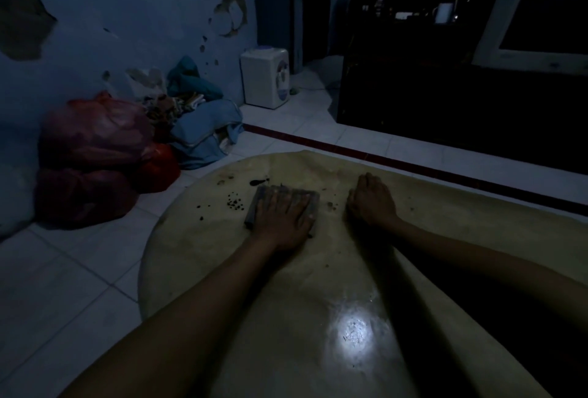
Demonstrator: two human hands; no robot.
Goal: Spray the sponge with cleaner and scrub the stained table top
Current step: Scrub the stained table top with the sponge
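A round beige table top (pixel 197 251) fills the lower middle of the dim head view. A dark grey sponge (pixel 261 198) lies on its far half, and my left hand (pixel 284 222) presses flat on top of it with fingers spread. Dark stains (pixel 259 181) and a cluster of black specks (pixel 234 205) sit just beyond and left of the sponge. My right hand (pixel 370 203) rests on the table to the right of the sponge, fingers curled under, holding nothing that I can see. No cleaner bottle is in view.
Red plastic bags (pixel 95 155) and a pile of blue cloths (pixel 206 130) lie on the white tiled floor at the left by the wall. A small white appliance (pixel 265 77) stands at the back. A dark cabinet (pixel 461 104) with an old monitor (pixel 537 15) is on the right.
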